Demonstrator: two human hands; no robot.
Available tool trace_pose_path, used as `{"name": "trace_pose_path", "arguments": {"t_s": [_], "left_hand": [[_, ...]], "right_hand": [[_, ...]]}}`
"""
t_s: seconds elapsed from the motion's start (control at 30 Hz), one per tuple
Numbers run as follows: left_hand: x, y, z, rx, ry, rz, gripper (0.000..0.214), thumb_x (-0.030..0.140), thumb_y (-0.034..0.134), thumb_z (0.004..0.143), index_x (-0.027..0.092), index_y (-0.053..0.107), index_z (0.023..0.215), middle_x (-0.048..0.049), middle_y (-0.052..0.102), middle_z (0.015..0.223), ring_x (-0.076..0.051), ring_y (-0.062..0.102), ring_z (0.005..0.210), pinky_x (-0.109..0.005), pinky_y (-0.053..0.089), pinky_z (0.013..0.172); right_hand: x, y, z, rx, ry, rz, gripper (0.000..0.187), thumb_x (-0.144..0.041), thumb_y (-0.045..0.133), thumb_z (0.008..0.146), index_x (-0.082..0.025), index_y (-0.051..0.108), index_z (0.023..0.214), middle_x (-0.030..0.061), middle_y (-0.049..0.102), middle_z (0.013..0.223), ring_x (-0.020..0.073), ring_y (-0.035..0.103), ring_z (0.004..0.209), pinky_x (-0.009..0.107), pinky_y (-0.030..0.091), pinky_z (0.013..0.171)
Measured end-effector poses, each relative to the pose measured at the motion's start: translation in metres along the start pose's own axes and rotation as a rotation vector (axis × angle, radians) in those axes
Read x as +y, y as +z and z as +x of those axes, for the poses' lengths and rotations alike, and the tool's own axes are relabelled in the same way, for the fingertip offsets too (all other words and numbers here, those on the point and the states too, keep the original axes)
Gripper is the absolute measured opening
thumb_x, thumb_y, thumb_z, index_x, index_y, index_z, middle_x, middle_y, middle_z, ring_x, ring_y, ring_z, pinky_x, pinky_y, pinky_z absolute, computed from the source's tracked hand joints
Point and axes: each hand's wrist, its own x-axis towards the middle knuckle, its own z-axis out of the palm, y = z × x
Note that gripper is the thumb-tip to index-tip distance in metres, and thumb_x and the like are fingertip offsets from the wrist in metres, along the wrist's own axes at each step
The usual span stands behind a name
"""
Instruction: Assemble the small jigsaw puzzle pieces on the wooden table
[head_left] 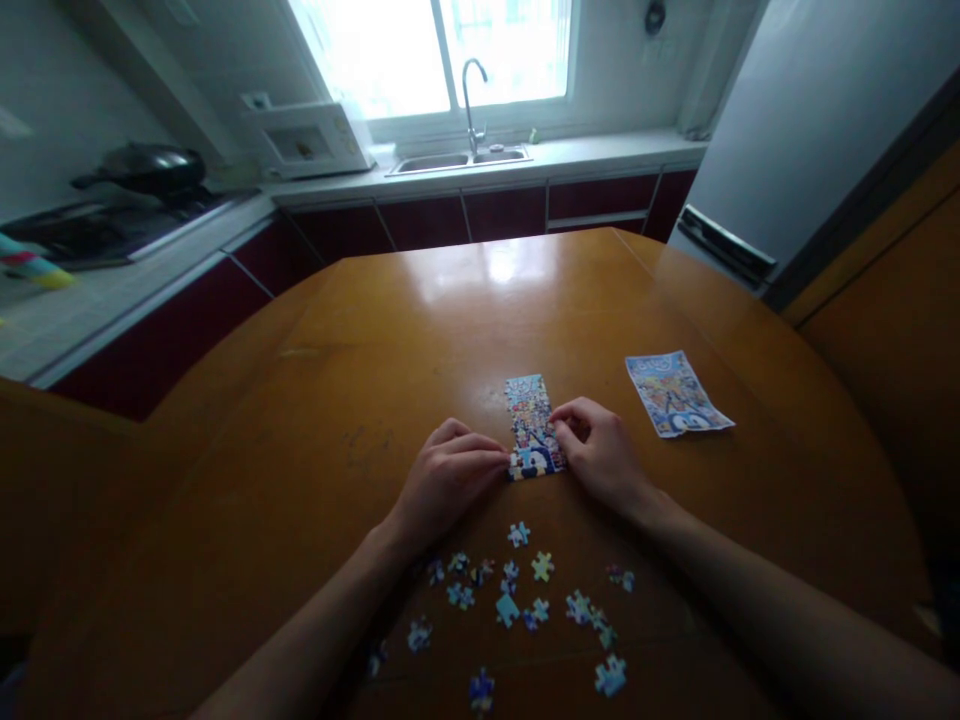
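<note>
A partly joined jigsaw puzzle [531, 420] lies flat on the wooden table, a narrow upright strip with a crowded cartoon picture. At its lower left edge, my left hand [457, 470] rests with fingers pressed together, the fingertips touching the border. My right hand [600, 450] is on the opposite side, thumb and forefinger closed at the right edge. Whether a separate piece sits between those fingertips is hidden. Loose puzzle pieces [507, 609] lie scattered nearer to me, between my forearms, among them a yellowish piece [542, 567] and a blue-white one [518, 534].
A creased picture sheet [679, 395] with a similar design lies to the right on the table [390, 330]. Beyond the table are a sink [442, 162] with a tap, a microwave [304, 140], a pan [154, 168] on the stove, and a fridge [817, 130] at right.
</note>
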Motion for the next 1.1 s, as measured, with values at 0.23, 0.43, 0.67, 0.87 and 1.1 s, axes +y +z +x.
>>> {"name": "trace_pose_path", "arguments": {"t_s": [0.23, 0.43, 0.67, 0.87, 1.1], "left_hand": [[0.000, 0.002, 0.001, -0.029, 0.025, 0.014, 0.013, 0.027, 0.067, 0.094, 0.031, 0.077, 0.101, -0.0004, 0.075, 0.099, -0.019, 0.055, 0.085, -0.033, 0.051, 0.075], [-0.001, 0.003, -0.002, 0.005, -0.006, -0.009, 0.016, 0.023, 0.066, 0.094, 0.032, 0.077, 0.103, -0.0024, 0.072, 0.099, -0.018, 0.056, 0.089, -0.032, 0.052, 0.075], [0.004, -0.003, -0.005, -0.044, -0.057, -0.047, 0.021, 0.019, 0.061, 0.094, 0.027, 0.075, 0.107, -0.0060, 0.067, 0.098, -0.020, 0.053, 0.093, -0.036, 0.050, 0.080], [0.004, -0.005, -0.005, -0.063, -0.044, -0.050, 0.030, 0.011, 0.054, 0.095, 0.028, 0.077, 0.101, -0.0059, 0.065, 0.096, -0.021, 0.052, 0.092, -0.036, 0.049, 0.078], [0.002, -0.002, -0.008, -0.079, -0.041, -0.021, 0.030, 0.010, 0.057, 0.093, 0.030, 0.078, 0.102, -0.0050, 0.065, 0.098, -0.021, 0.051, 0.092, -0.037, 0.049, 0.080]], "right_hand": [[0.001, 0.003, -0.001, -0.029, -0.036, -0.036, 0.013, -0.018, 0.057, 0.087, -0.019, 0.070, 0.085, 0.0057, 0.069, 0.087, 0.0197, 0.061, 0.083, 0.034, 0.046, 0.075], [0.000, 0.000, -0.002, -0.045, -0.070, -0.041, 0.013, -0.016, 0.057, 0.087, -0.018, 0.070, 0.086, 0.0058, 0.067, 0.087, 0.0194, 0.060, 0.081, 0.034, 0.047, 0.074], [-0.009, -0.001, -0.010, -0.222, -0.353, -0.111, 0.029, -0.007, 0.059, 0.083, -0.027, 0.078, 0.095, 0.0068, 0.063, 0.103, 0.0232, 0.054, 0.102, 0.040, 0.048, 0.090], [-0.009, -0.001, -0.013, -0.319, -0.440, -0.209, 0.038, -0.005, 0.058, 0.085, -0.033, 0.079, 0.099, 0.0067, 0.061, 0.113, 0.0249, 0.051, 0.106, 0.043, 0.047, 0.093], [-0.006, -0.002, -0.012, -0.327, -0.434, -0.234, 0.038, -0.007, 0.060, 0.086, -0.036, 0.079, 0.101, 0.0056, 0.062, 0.115, 0.0256, 0.051, 0.105, 0.045, 0.047, 0.093]]}}
